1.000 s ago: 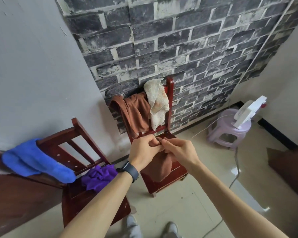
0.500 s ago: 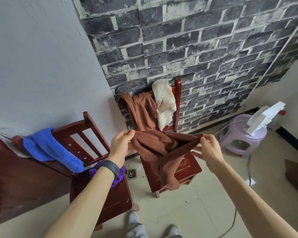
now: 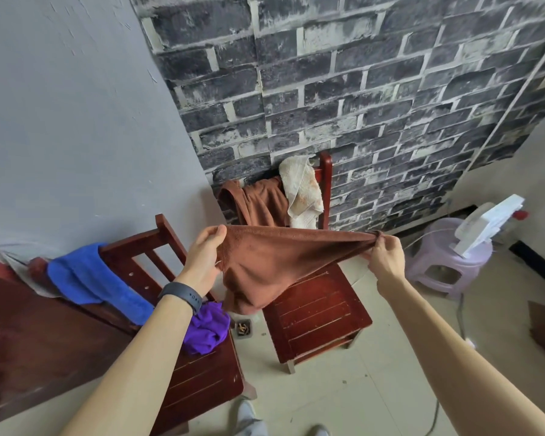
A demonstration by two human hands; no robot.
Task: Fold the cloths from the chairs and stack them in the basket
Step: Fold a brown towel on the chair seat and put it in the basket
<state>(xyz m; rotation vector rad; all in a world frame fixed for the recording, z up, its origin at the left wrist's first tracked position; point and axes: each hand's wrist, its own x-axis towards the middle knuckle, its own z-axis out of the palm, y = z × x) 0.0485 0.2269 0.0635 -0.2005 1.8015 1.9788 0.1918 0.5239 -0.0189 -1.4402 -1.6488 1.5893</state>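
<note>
Two red wooden chairs stand by the wall: the near chair (image 3: 202, 379) below the left arm, the far chair (image 3: 315, 313) straight ahead against the brick. The brown cloth (image 3: 274, 262) is held in the air over the far chair's seat, its top edge stretched taut from left to right between the hands. That is its long axis. The slack below sags unevenly, and the lowest fold hangs toward the seat's front left corner, nearer the left hand.

The left hand (image 3: 206, 250) pinches the left top corner, thumb over the edge and fingers curled beneath. The right hand (image 3: 383, 254) pinches the right corner in a small bunch between thumb and fingertips. Both hands are at about the same height, well apart.

The fold probably turns on bringing these two corners together across that axis, or on catching the hanging end first, and the left hand is better placed for that.

A second brown cloth (image 3: 258, 202) and a white cloth (image 3: 301, 187) are draped over the far chair's top rail. A blue cloth (image 3: 98, 284) lies over the near chair's back, and a purple cloth (image 3: 206, 328) sits bunched at the rear edge of its seat. The basket is not in view.

No brand, label or writing can be read, and the wristband (image 3: 180, 295) shows none either.
</note>
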